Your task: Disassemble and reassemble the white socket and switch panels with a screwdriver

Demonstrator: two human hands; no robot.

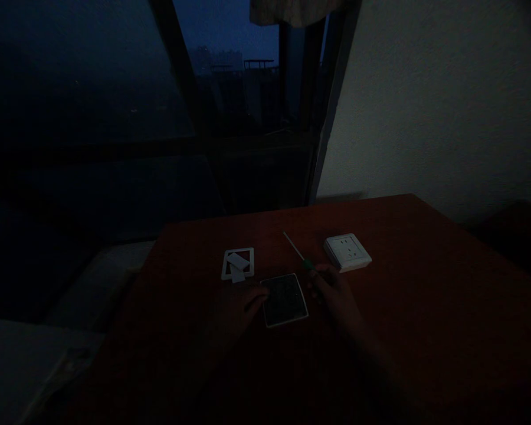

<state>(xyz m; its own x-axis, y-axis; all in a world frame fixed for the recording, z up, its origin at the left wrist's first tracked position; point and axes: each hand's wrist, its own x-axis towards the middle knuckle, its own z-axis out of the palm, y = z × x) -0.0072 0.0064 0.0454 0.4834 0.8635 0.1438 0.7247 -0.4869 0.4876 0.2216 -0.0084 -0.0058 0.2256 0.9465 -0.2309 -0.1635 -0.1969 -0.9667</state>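
Observation:
My right hand (331, 289) is closed around the green handle of a screwdriver (297, 250), whose thin shaft points up and to the left. My left hand (243, 304) grips the left edge of a square dark panel with a white rim (285, 300), its thumb lying over that edge. The panel rests on the table, and its inner detail is too dark to make out. Behind my left hand lies a white square frame (224, 265) with two flat white strips (238, 261) across it. Beyond my right hand sits a white wall socket (347, 252), its slots facing up.
Everything rests on a reddish-brown table (407, 283) in a very dim room. A dark-framed window (248, 100) stands behind the table, with a pale wall (425, 106) at the right. Part of a curtain (298, 10) hangs at the top.

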